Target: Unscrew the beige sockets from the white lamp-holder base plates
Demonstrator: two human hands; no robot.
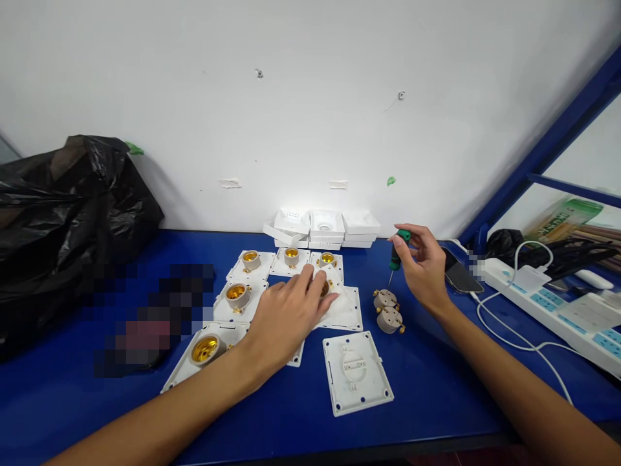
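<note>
Closest, the left forearm (204, 391) crossed the front edge of a blue worktop (436, 388), its left hand (286, 316) curled over a tilted white plate (342, 299) — perhaps steadying it, though its grip was hidden. Nearer that edge lay a bare plate (373, 388). By two sockets (389, 320), the right hand (422, 265) pinched a green screwdriver (394, 261) nearly upright, probably for control. White wall (315, 129) rose behind.

This looked like a small assembly workshop. Lamp sockets (236, 296) and white plastic plates (183, 367) lay across a blue workbench (272, 424), with a green-handled screwdriver (394, 260) and a power strip (547, 301) to the right.
</note>
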